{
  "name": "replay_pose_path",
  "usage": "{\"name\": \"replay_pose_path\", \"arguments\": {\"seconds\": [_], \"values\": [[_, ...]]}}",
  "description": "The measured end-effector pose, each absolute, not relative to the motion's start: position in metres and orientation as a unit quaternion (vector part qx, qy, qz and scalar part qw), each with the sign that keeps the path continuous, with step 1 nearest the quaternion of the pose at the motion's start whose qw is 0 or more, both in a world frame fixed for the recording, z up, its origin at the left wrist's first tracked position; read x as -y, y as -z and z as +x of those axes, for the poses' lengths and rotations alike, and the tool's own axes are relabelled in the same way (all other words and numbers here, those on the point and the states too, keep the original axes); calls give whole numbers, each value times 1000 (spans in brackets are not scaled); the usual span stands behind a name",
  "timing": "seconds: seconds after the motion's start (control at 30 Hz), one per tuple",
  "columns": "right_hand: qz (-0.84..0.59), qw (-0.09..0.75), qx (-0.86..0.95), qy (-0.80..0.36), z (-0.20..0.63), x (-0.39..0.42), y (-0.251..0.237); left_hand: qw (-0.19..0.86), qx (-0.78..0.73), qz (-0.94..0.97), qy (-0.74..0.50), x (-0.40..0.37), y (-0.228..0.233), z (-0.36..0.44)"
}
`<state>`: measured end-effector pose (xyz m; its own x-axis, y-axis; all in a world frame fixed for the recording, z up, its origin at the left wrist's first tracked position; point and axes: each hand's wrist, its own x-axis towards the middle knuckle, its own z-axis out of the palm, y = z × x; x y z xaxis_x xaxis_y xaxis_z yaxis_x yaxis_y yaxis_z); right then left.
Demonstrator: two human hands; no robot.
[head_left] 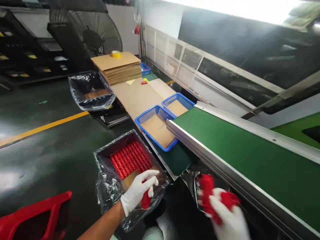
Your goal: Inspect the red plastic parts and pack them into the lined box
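My left hand (pixel 140 188), in a white glove, is closed around a red plastic part (pixel 146 199) over the near end of a plastic-lined box (pixel 100 160). Inside that box, rows of red cylindrical parts (pixel 131 158) lie side by side on cardboard. To the right, my right hand (pixel 226 211), also gloved in white and blurred by motion, grips several red plastic parts (pixel 207 188) beside the conveyor's near side. Their exact shape is smeared.
A green conveyor belt (pixel 225 140) runs along the right. Blue baskets (pixel 163 145) lined with cardboard sit at its end. Beyond are a cardboard stack (pixel 122 71) with yellow tape (pixel 116 54), another lined box (pixel 91 90) and a fan (pixel 92 38). A red plastic frame (pixel 35 210) stands lower left.
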<state>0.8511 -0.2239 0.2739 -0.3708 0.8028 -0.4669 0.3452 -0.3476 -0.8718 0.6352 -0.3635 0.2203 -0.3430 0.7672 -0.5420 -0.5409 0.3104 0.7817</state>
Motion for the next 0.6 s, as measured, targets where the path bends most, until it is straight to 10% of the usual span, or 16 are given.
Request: {"name": "replay_pose_path", "arguments": {"seconds": [0.27, 0.6], "values": [[-488, 114, 114, -858, 579, 445, -231, 518, -609, 255, -544, 498, -229, 435], [-425, 60, 57, -901, 392, 558, -228, 561, -623, 169, -517, 612, -235, 254]]}}
